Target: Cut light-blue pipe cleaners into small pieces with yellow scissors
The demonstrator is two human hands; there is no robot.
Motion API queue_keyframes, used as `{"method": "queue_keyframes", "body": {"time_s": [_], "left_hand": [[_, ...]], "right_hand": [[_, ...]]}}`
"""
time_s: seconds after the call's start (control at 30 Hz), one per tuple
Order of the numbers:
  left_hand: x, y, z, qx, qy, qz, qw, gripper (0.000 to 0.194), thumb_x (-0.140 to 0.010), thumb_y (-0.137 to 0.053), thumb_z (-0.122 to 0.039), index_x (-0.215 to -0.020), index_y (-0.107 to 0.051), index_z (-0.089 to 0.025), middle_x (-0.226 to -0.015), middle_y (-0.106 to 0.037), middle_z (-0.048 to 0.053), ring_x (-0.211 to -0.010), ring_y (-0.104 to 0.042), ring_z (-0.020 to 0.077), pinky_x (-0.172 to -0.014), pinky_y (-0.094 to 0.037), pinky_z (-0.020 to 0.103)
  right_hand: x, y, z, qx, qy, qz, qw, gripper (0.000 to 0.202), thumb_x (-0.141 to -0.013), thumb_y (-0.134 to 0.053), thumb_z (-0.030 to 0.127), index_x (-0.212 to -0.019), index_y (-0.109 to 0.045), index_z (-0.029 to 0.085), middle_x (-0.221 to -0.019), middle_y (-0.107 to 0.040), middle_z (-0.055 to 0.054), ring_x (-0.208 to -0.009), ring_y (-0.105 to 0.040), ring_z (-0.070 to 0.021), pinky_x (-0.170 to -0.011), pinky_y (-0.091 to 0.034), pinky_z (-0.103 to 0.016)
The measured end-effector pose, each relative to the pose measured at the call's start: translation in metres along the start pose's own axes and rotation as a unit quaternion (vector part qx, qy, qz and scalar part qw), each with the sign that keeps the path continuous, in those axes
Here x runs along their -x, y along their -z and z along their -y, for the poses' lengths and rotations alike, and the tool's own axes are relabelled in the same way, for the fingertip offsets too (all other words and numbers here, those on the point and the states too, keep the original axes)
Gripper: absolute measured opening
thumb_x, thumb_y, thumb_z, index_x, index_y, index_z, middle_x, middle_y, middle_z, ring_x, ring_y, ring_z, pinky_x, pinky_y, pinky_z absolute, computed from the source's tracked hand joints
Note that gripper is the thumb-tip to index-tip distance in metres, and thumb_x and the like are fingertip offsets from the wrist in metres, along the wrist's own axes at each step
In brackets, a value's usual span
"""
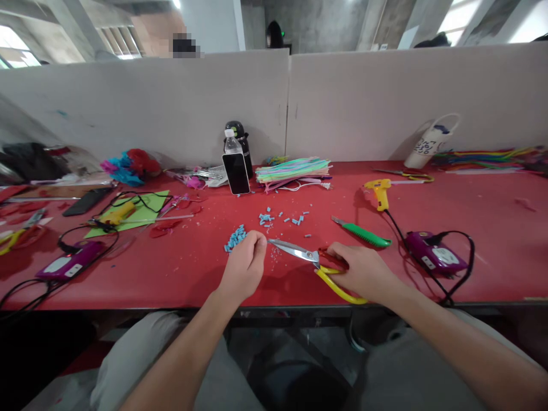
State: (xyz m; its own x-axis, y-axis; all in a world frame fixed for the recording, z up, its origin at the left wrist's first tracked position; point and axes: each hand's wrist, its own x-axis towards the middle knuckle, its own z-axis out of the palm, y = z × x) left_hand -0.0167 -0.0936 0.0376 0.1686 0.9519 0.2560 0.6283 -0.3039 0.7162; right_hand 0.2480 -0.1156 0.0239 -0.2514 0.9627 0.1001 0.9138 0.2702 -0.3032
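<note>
My right hand (pixel 363 271) grips the red and yellow handles of the scissors (pixel 299 251), whose blades point left toward my left hand. The fingers of my left hand (pixel 246 262) are pinched together near the blade tips; what they hold is too small to make out. Beside that hand, on its left, lies a pile of short blue pieces (pixel 235 237). More blue pieces (pixel 266 218) are scattered on the red table (pixel 205 279) beyond the blades, with tiny crumbs under the tips.
A green knife (pixel 366 234), a yellow glue gun (pixel 379 193) and a purple box (pixel 436 254) with a black cable lie right. Behind are a phone (pixel 236 173) against bottles and pastel pipe cleaners (pixel 293 171). Another purple box (pixel 71 260) and glue gun (pixel 117 214) lie left.
</note>
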Motion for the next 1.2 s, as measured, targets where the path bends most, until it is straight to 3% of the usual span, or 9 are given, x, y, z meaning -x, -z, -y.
{"method": "queue_keyframes", "body": {"time_s": [0.2,0.43,0.77,1.2], "left_hand": [[0.0005,0.0002,0.0009,0.002,0.002,-0.002,1.0,0.027,-0.099,-0.035,-0.036,-0.078,-0.042,-0.02,-0.065,-0.043,-0.004,-0.062,-0.043,0.0123,-0.062,-0.031,0.027],[0.0003,0.0007,0.0017,0.003,0.0,-0.006,1.0,0.024,-0.098,-0.036,-0.03,-0.077,-0.041,-0.02,-0.065,-0.044,-0.004,-0.061,-0.043,0.0121,-0.061,-0.029,0.027],[-0.0004,-0.0021,0.0005,-0.005,0.001,-0.014,1.0,0.029,-0.099,-0.033,-0.032,-0.075,-0.041,-0.019,-0.062,-0.043,-0.004,-0.058,-0.043,0.0113,-0.06,-0.03,0.026],[0.0,-0.0027,0.0004,0.002,0.005,-0.01,1.0,0.029,-0.099,-0.033,-0.032,-0.074,-0.043,-0.019,-0.062,-0.044,-0.004,-0.057,-0.044,0.0113,-0.059,-0.031,0.026]], "right_hand": [[-0.0001,0.0001,-0.0002,0.017,-0.007,0.007,1.0,0.022,-0.078,-0.06,0.045,-0.078,-0.054,0.024,-0.066,-0.062,0.001,-0.058,-0.054,-0.0152,-0.053,-0.023,-0.025],[0.0021,0.0064,0.001,-0.02,0.01,-0.025,0.999,0.037,-0.081,-0.054,0.06,-0.081,-0.051,0.023,-0.063,-0.058,0.002,-0.055,-0.05,-0.0145,-0.053,-0.025,-0.025],[0.0027,-0.0001,0.001,-0.007,0.03,-0.021,0.999,0.026,-0.079,-0.061,0.048,-0.081,-0.051,0.024,-0.063,-0.058,0.003,-0.055,-0.05,-0.0138,-0.053,-0.023,-0.025],[0.0022,-0.0007,0.0017,-0.011,0.023,-0.02,0.999,0.025,-0.077,-0.062,0.047,-0.079,-0.052,0.024,-0.064,-0.06,0.002,-0.055,-0.052,-0.0144,-0.053,-0.024,-0.025]]}}
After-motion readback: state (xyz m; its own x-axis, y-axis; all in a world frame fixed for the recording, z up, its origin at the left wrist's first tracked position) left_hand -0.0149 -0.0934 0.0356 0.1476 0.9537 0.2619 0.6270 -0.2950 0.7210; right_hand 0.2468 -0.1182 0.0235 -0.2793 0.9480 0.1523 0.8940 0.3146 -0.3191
